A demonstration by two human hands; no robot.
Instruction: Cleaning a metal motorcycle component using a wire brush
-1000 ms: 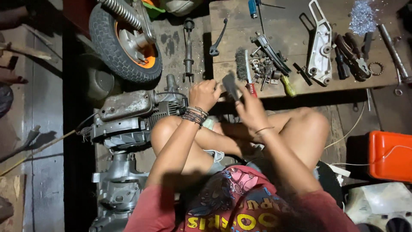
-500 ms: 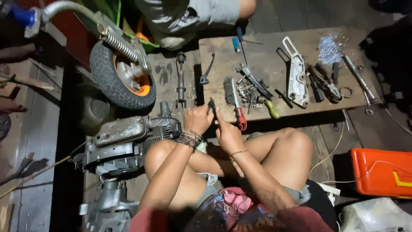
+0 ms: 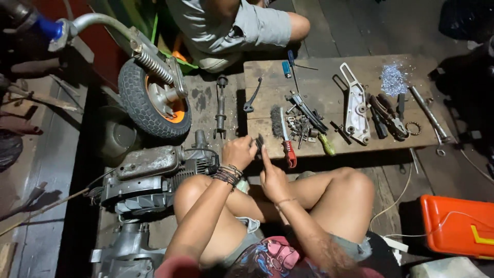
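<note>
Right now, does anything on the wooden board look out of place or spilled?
Mostly it is an ordinary repair clutter. One thing stands out: the red-handled wire brush lies with its handle past the front edge of the wooden board, close to the left hand and right hand. Nothing looks spilled.

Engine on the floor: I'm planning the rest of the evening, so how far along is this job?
Stripping looks done: the engine lies on the floor, and parts and tools are spread on the wooden board. In hand: the left hand and right hand hold a small dark part. Reassembly looks ahead.
</note>
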